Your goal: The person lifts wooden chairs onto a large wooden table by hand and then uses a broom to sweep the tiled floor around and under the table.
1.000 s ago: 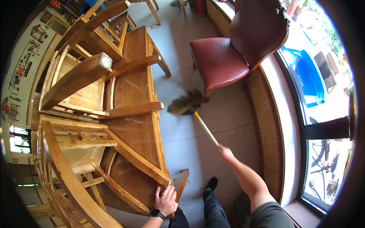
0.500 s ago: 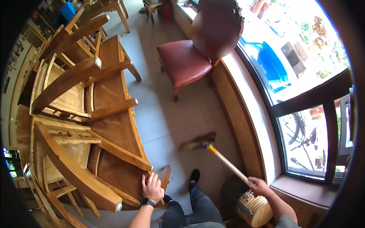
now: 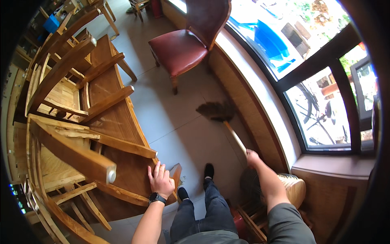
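My right hand [image 3: 252, 158] is wrapped round the pale handle of a broom [image 3: 236, 135]. Dark, wide bristles at its far end rest over the grey floor [image 3: 170, 140], close to the wooden wall base under the window. My left hand [image 3: 162, 181], with a dark watch at its wrist, lies on the edge of a brown wooden table [image 3: 130, 173], fingers spread and holding nothing. Just left of that hand, an upturned wooden chair [image 3: 73, 152] lies on the tabletop with its legs sticking out.
Another upturned chair [image 3: 61, 81] lies farther along the table. Ahead stands a chair with a red seat [image 3: 178, 51]. A window ledge [image 3: 333, 166] runs along the right. By my right arm is a round wooden thing [image 3: 294, 190]. Bits of debris [image 3: 183, 179] lie by the table leg.
My right arm has reached forward, and the broom head has moved farther ahead and toward the wall on the right. My left hand stays on the table edge. The view has shifted.
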`<state>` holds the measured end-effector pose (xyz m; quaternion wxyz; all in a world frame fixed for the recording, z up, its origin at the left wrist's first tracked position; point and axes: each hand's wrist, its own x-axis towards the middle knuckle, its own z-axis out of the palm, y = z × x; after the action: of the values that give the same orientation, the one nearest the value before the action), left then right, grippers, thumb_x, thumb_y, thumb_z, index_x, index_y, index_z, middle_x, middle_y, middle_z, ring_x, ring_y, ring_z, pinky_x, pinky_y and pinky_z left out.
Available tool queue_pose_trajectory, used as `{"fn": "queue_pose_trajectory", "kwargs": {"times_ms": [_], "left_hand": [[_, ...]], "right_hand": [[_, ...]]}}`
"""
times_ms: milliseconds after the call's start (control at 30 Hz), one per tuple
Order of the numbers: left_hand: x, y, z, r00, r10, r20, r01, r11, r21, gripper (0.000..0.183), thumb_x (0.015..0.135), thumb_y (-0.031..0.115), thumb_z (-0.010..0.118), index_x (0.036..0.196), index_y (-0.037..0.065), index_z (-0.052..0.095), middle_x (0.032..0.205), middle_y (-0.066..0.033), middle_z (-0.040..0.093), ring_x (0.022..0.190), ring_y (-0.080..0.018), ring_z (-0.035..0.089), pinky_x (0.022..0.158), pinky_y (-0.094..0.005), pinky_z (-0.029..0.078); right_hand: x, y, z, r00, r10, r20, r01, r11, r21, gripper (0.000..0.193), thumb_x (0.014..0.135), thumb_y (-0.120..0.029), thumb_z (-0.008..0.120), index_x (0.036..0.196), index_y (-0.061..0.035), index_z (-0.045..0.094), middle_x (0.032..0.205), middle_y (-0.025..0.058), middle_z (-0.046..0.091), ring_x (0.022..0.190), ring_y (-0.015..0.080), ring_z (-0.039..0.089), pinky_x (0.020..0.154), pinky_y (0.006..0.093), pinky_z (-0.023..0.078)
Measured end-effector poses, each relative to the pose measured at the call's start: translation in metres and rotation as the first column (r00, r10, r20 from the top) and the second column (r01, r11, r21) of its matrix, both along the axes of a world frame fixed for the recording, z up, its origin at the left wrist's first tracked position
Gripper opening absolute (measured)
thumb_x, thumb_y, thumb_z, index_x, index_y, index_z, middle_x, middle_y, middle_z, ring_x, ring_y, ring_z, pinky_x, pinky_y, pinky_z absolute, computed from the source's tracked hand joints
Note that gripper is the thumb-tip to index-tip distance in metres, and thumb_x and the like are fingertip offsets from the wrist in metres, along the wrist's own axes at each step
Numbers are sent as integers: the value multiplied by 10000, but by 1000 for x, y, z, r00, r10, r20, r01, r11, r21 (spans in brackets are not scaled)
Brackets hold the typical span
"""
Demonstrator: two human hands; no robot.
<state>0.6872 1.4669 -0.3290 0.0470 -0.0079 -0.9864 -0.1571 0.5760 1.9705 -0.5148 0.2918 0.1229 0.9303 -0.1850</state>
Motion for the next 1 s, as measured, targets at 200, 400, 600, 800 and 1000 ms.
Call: {"fn": "queue_pose_trajectory", "kwargs": {"times_ms": [200,400,600,800,1000], "left_hand": [[12,0,-8,997,13,-77,-14,1000,-12,155,704,116,563,803,22,637,1181,-154,599,1312,-310,417,1113,-612,204],[16,2,-12,994,-19,-106,16,1000,-25,183,739,139,573,861,27,653,1238,-159,574,1328,-319,391,1121,-597,189],[84,29,9,981,-153,-120,167,979,119,242,777,131,576,994,37,625,1226,-180,577,1251,-343,464,1104,-542,270],[250,29,46,914,-354,196,238,862,448,143,796,74,596,924,51,653,912,-142,665,856,-318,637,745,-398,513],[375,-58,39,836,-81,543,-216,860,461,118,836,78,581,876,10,669,830,-128,688,763,-248,671,714,-329,523]], "right_hand": [[255,-6,98,837,-448,314,501,859,-110,223,962,-257,481,1110,-155,612,547,46,460,401,174,428,374,357,356],[343,-11,284,572,-599,561,780,608,-146,618,826,-8,585,1414,-117,432,808,39,571,601,127,512,491,291,391],[404,27,257,593,-722,356,799,472,-373,555,854,13,509,1385,-144,468,660,29,543,454,116,473,388,281,355],[325,3,152,541,-780,316,807,374,-457,324,863,20,405,1131,-93,547,616,49,512,438,148,474,380,322,383],[341,-46,107,617,-730,294,783,609,-129,363,834,-21,464,1184,-51,554,766,172,638,557,254,617,467,407,481]]}}
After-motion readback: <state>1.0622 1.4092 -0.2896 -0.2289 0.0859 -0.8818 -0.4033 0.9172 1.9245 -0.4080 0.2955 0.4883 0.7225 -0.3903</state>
